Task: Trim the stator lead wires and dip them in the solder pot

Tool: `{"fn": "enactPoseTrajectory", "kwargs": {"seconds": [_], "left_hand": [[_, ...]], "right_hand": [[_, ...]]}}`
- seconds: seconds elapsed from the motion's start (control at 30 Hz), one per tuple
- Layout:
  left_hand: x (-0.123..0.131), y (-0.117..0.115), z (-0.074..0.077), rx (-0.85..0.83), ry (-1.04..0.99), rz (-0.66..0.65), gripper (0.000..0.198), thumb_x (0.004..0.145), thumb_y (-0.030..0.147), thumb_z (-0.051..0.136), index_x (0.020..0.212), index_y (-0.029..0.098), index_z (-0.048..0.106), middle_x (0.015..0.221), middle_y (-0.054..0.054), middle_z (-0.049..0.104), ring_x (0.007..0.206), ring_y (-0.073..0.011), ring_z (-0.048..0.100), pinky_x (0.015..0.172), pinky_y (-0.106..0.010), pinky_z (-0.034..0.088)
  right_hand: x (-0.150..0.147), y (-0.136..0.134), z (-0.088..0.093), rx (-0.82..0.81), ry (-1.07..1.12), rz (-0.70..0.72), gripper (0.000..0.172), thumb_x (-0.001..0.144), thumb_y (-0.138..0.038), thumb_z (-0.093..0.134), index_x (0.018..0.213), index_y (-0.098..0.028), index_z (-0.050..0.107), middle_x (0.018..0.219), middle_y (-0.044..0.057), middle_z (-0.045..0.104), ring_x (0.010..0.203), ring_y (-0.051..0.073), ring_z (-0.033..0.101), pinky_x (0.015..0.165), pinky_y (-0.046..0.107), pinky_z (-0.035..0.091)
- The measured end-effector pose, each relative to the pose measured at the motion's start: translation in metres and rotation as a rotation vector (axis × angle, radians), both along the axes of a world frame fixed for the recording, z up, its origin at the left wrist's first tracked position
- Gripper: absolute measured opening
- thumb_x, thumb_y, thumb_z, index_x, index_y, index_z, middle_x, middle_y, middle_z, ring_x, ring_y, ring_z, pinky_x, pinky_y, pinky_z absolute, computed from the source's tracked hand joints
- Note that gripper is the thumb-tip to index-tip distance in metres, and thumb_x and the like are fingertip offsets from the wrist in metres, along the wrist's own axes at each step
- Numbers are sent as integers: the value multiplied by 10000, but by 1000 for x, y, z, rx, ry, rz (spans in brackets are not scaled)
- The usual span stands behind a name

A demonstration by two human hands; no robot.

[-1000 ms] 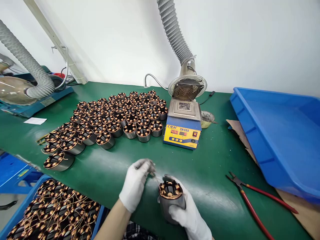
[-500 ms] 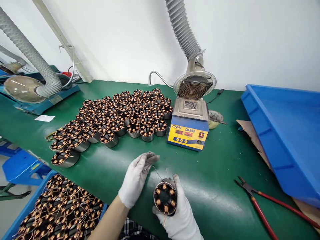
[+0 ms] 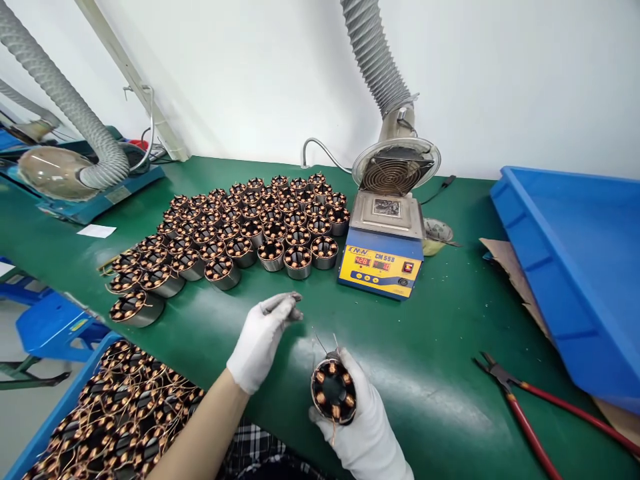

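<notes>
My gloved right hand [image 3: 367,420] grips a motor stator [image 3: 313,392], a metal ring with copper coils inside, its open face turned towards me. Thin wire ends stick up from its far edge, and a copper lead hangs at the near side. To the upper left, my gloved left hand [image 3: 265,340] hovers over the green table, apart from the stator. Its thumb and fingers are pinched together; whether anything small is between them is hidden. Rows of similar stators [image 3: 223,273] stand on the table beyond the left hand.
A blue and yellow solder pot [image 3: 377,270] sits under a fume hood [image 3: 397,167] with a ducted hose. Red-handled cutters [image 3: 505,383] lie at the right beside a large blue tray [image 3: 565,320]. A blue crate [image 3: 93,363] of wired stators stands at lower left.
My left hand has drawn away from the stator's wires, up and to the left, its fingers closing together. The right hand keeps holding the stator. The view has shifted slightly.
</notes>
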State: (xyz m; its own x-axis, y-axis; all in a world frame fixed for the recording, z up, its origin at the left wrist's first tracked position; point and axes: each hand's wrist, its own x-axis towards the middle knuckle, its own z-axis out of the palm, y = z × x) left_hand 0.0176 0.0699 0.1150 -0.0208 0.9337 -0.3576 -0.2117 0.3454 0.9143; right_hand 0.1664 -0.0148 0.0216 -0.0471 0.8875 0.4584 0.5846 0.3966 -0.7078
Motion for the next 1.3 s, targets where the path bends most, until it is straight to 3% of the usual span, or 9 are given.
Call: {"fn": "enactPoseTrajectory", "kwargs": {"seconds": [0.13, 0.37, 0.5, 0.6, 0.7, 0.77, 0.93, 1.13, 1.3], "left_hand": [[7, -12, 1, -156, 23, -197, 405, 531, 257, 773, 911, 144, 689, 838, -44, 682, 773, -162, 580, 755, -279, 432], [35, -18, -2, -178, 26, -304, 87, 520, 183, 652, 591, 136, 636, 539, 25, 594, 541, -104, 514, 592, -243, 414], [36, -17, -2, -139, 122, -125, 82, 505, 204, 639, 559, 148, 610, 545, 17, 598, 563, -119, 536, 602, -252, 432], [28, -12, -3, -101, 100, -67, 317, 489, 242, 705, 786, 145, 653, 738, -20, 664, 704, -158, 593, 695, -277, 460], [25, -9, -3, -82, 169, -300, 567, 442, 184, 754, 997, 169, 635, 908, -35, 663, 777, -176, 593, 721, -291, 455], [28, -11, -3, -91, 213, -394, 370, 472, 174, 726, 838, 156, 676, 806, -28, 665, 734, -174, 583, 711, -298, 447], [36, -21, -6, -159, 0, -184, 189, 451, 208, 747, 554, 157, 597, 599, 3, 620, 607, -142, 556, 647, -285, 442], [18, -18, -15, -49, -156, 39, 378, 521, 339, 816, 816, 174, 647, 819, -40, 709, 848, -189, 627, 816, -300, 441], [2, -17, -16, -36, -19, -413, 438, 725, 473, 653, 1025, 155, 657, 1064, -90, 686, 1055, -245, 573, 938, -344, 391]], "right_hand": [[-2, -3, -5, -9, -1, -31, 857, 671, -280, 622, 1404, -119, 208, 1178, 184, 572, 1011, 309, 614, 812, 413, 550], [-4, -3, -3, -121, 27, -15, 960, 632, -247, 621, 1435, -118, 111, 1184, 192, 577, 1016, 321, 615, 801, 424, 551], [-3, -2, 2, -108, 31, -9, 956, 628, -233, 622, 1431, -113, 117, 1161, 187, 593, 1007, 312, 621, 802, 406, 550], [-4, -2, 0, -88, 11, -18, 935, 604, -228, 651, 1406, -114, 184, 1142, 186, 602, 988, 312, 629, 802, 406, 550], [-5, -2, -3, -68, 2, -63, 814, 582, -233, 651, 1322, -127, 328, 1133, 185, 603, 975, 323, 631, 786, 419, 554], [-5, -2, -5, -64, 8, -71, 723, 590, -248, 647, 1259, -139, 394, 1101, 173, 617, 956, 318, 636, 781, 424, 555], [-4, 1, 0, -36, 8, -60, 612, 640, -313, 650, 1194, -148, 449, 1035, 153, 636, 914, 298, 649, 770, 414, 562], [-4, -4, -5, -19, 28, -75, 751, 671, -321, 640, 1325, -114, 333, 1125, 180, 601, 972, 315, 630, 800, 423, 553], [-2, -3, -4, 19, -3, -23, 787, 702, -341, 648, 1364, -132, 277, 1186, 181, 572, 1025, 323, 606, 826, 430, 542]]}}
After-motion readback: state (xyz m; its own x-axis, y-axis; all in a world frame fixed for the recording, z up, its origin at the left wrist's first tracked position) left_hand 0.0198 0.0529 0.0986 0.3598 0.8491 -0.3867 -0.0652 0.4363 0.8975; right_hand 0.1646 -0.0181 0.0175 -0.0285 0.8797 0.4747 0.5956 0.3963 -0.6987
